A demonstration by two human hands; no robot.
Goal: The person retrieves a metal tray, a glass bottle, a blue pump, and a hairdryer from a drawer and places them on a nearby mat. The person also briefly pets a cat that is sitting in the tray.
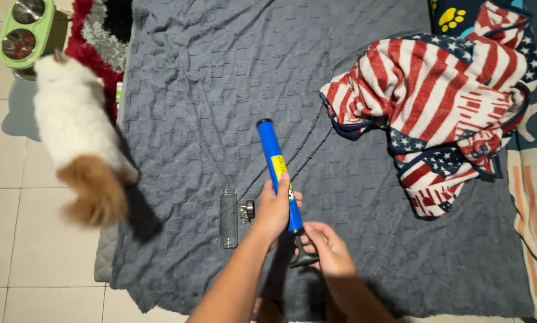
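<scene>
A blue hand pump (274, 158) with a yellow label and a black cap at its far end lies slanted over a grey blanket (220, 90). My left hand (275, 209) is wrapped around the tube's lower part. My right hand (328, 248) grips the black handle (303, 256) at the near end. Just left of my left hand lie a clear cylinder (227, 218) and a small metal fitting (246, 210) on the blanket.
A crumpled striped and starred cloth (442, 113) lies at the right. A white and orange cat (77, 137) stands on the tiled floor (17, 251) at the blanket's left edge. A green stand with two metal bowls (24, 30) sits at the top left.
</scene>
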